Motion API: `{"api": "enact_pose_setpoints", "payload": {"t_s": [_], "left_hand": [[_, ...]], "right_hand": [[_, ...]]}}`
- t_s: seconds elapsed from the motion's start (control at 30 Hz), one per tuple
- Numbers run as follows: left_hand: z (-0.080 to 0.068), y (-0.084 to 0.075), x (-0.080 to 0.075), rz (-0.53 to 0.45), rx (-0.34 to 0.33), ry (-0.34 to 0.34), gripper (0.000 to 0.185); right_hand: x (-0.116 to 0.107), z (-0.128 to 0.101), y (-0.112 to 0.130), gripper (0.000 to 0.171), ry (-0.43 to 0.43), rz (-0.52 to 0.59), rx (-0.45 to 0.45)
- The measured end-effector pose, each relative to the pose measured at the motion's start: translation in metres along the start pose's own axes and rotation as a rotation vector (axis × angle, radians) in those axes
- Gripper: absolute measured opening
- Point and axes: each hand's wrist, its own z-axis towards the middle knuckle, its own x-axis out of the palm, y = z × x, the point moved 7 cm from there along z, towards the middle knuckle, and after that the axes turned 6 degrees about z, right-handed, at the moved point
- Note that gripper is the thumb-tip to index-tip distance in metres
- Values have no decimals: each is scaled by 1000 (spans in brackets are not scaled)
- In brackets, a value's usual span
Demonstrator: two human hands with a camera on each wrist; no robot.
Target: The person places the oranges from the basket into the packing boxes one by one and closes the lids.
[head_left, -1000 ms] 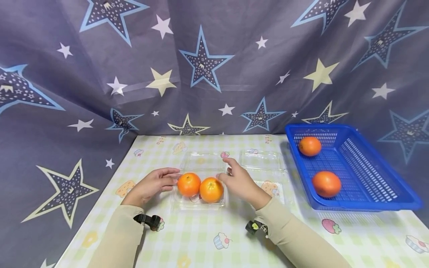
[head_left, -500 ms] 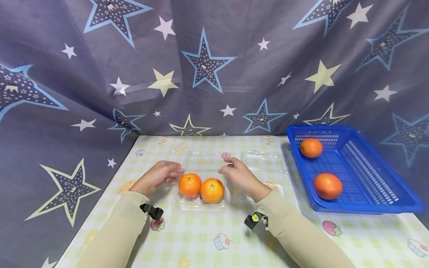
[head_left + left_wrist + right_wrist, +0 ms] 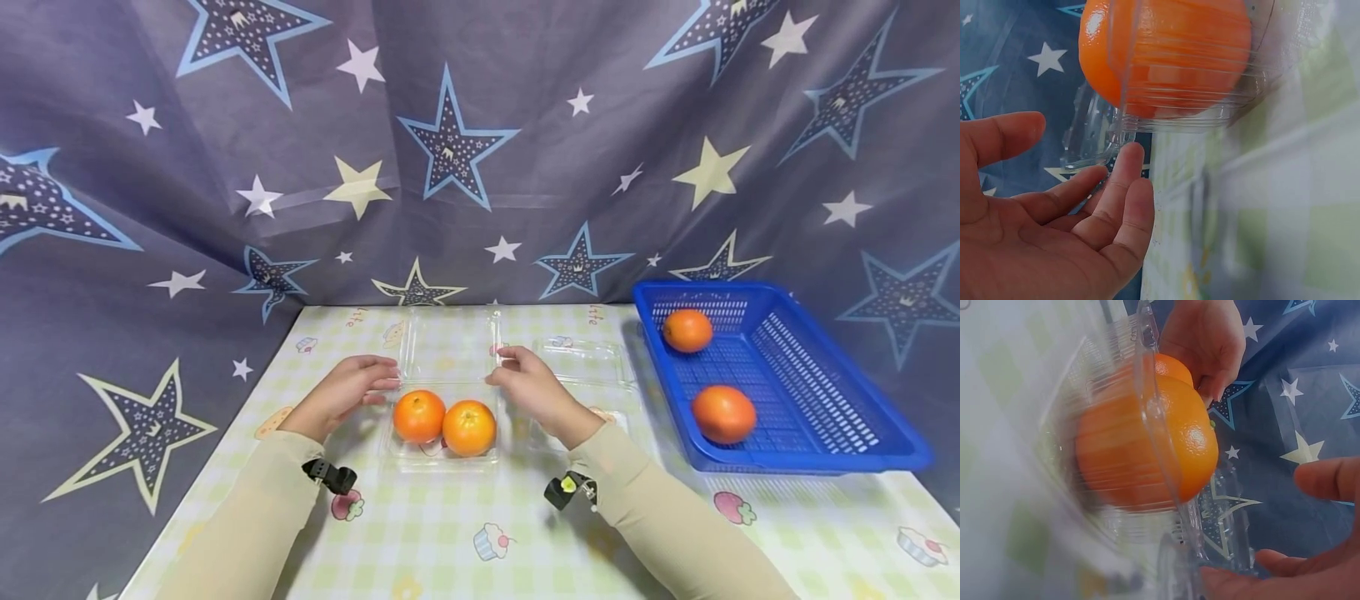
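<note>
Two oranges, a left orange [image 3: 419, 416] and a right orange [image 3: 469, 428], sit side by side in the base of a clear plastic clamshell box [image 3: 442, 461]. Its hinged lid [image 3: 450, 340] stands raised at the back. At the lid's left edge is my left hand [image 3: 348, 390], fingers extended, thumb apart in the left wrist view; the fingertips [image 3: 1130, 153] meet the hinge side of the box. My right hand [image 3: 536, 392] is at the lid's right edge, with thumb and fingers spread in the right wrist view and fingertips [image 3: 1219, 578] against the clear plastic.
A second clear clamshell box [image 3: 585, 363] lies open to the right, partly behind my right hand. Further right stands a blue plastic basket [image 3: 810, 400] holding an orange at its back [image 3: 687, 331] and another nearer [image 3: 723, 414]. A starry curtain [image 3: 480, 150] hangs behind the checked tabletop [image 3: 420, 533].
The lid has tilted up from lying low at the back. My left hand has moved from beside the left orange back to the lid's edge; the right hand has shifted only slightly.
</note>
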Motion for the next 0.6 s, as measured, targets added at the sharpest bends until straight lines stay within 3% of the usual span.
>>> {"api": "enact_pose_setpoints", "payload": {"t_s": [0.6], "left_hand": [[-13, -13, -5, 13, 47, -17, 49]], "right_hand": [[-7, -12, 11, 81, -31, -53, -26]]}}
